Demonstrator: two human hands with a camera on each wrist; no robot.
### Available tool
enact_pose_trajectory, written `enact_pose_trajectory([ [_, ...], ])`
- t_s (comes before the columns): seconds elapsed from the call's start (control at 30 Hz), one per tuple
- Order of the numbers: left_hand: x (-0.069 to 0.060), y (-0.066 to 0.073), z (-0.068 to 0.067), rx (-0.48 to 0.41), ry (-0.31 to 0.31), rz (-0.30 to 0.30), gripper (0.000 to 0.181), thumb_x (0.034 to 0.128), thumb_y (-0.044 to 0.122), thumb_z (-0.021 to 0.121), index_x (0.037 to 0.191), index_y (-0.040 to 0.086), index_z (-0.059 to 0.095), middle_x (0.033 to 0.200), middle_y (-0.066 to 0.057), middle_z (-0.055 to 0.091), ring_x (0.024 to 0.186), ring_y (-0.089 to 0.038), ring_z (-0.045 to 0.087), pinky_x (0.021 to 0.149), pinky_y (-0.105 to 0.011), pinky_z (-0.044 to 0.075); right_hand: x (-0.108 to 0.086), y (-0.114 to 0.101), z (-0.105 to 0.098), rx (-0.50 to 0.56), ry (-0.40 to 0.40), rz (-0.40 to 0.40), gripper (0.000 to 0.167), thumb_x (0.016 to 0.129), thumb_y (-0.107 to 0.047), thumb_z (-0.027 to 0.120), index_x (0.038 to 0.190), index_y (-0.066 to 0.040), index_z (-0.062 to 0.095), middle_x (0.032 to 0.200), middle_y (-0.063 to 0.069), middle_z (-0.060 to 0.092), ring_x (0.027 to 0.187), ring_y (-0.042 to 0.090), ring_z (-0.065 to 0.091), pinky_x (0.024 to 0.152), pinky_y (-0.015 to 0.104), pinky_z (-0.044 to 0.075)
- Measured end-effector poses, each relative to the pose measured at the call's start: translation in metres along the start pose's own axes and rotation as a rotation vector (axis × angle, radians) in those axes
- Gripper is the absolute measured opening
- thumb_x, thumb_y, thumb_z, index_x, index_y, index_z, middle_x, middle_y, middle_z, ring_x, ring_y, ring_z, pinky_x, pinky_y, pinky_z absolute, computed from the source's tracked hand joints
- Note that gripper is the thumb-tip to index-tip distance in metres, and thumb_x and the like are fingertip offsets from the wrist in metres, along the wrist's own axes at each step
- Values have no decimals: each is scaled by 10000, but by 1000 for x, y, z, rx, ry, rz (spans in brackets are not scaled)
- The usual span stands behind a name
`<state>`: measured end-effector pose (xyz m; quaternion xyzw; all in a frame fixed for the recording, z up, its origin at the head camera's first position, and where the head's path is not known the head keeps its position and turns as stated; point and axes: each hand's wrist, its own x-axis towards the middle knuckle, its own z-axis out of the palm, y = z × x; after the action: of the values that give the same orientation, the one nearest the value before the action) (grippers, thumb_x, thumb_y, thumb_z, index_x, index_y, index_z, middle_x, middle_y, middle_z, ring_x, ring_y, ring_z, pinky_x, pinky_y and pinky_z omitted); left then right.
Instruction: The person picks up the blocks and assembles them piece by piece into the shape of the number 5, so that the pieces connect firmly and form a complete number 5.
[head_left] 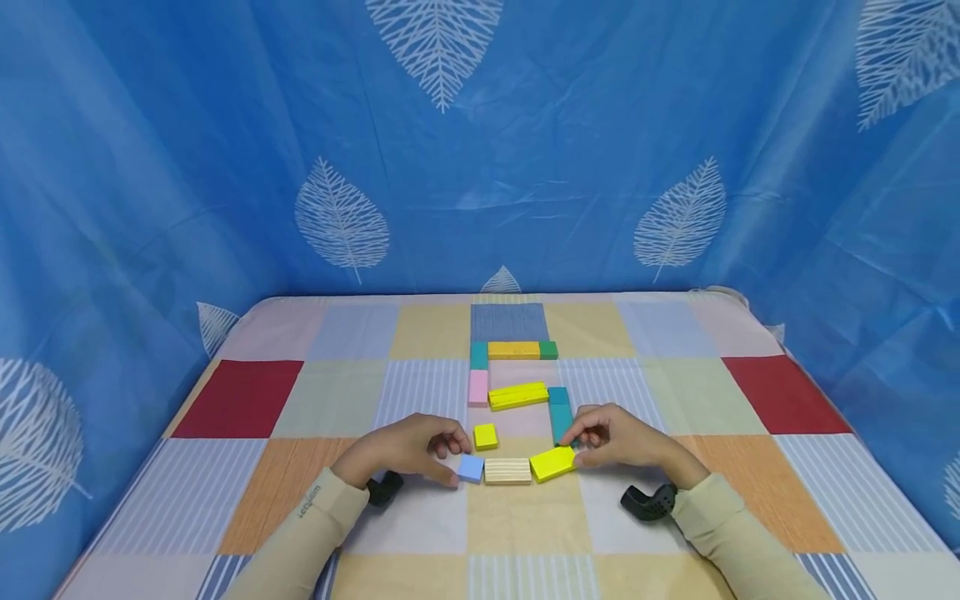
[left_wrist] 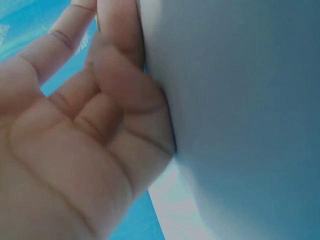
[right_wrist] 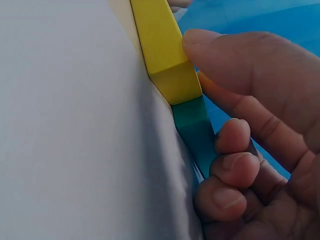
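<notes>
A short blue block, a striped wooden block and a long yellow block lie in a row on the cloth. My left hand has its thumb and index finger at the left end of the blue block; its other fingers are curled against the cloth in the left wrist view, where the block is hidden. My right hand pinches the yellow block's right end between thumb and index finger. Beside its curled fingers stands a teal block, touching the yellow one.
A small yellow block lies just behind the row. Farther back are a ridged yellow block, a pink block, an orange block and a green block. The patchwork cloth covers the table; a blue curtain surrounds it.
</notes>
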<state>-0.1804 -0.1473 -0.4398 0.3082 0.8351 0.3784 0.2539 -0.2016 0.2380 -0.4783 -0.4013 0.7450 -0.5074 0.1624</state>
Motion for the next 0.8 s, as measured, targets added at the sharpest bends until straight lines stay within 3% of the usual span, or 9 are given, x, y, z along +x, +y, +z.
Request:
enact_pose_trajectory([
  [0.2, -1, -6, -8, -67, -26, 10, 322, 955, 55, 818, 1250, 23, 691, 1072, 10, 662, 966, -100, 612, 888, -231, 524, 0, 2, 0, -3, 1, -17, 174, 918, 51, 809, 1091, 54, 790, 846, 169, 586, 685, 204, 473, 632, 261, 433],
  [0.33, 3, -5, -13, -66, -9, -24, 317, 990, 65, 776, 1292, 40, 684, 1081, 0, 676, 899, -136, 612, 790, -256, 523, 0, 2, 0, -9, 3, -17, 174, 915, 49, 814, 1087, 53, 791, 844, 166, 585, 686, 205, 476, 636, 255, 435],
  [0.47, 13, 0, -15, 31, 22, -29, 347, 992, 11, 748, 1324, 99, 706, 1116, -10, 699, 905, -150, 612, 768, -278, 526, -1, 2, 0, -11, 4, -15, 170, 917, 43, 814, 1085, 56, 791, 845, 166, 585, 687, 218, 475, 637, 255, 436],
  [0.57, 24, 5, -14, 128, 36, -10, 432, 973, -69, 721, 1359, 123, 723, 1171, -34, 716, 973, -165, 607, 851, -292, 542, -1, 2, 1, -10, 7, -8, 172, 914, 44, 816, 1084, 54, 793, 846, 168, 587, 688, 218, 477, 641, 251, 438],
  [0.8, 48, 13, -11, 261, -20, 41, 483, 945, -137, 689, 1314, 161, 779, 1206, -30, 702, 1025, -186, 616, 950, -316, 552, -1, 4, 0, -30, 5, -4, 180, 912, 34, 822, 1089, 44, 794, 844, 166, 590, 685, 168, 481, 652, 228, 442],
])
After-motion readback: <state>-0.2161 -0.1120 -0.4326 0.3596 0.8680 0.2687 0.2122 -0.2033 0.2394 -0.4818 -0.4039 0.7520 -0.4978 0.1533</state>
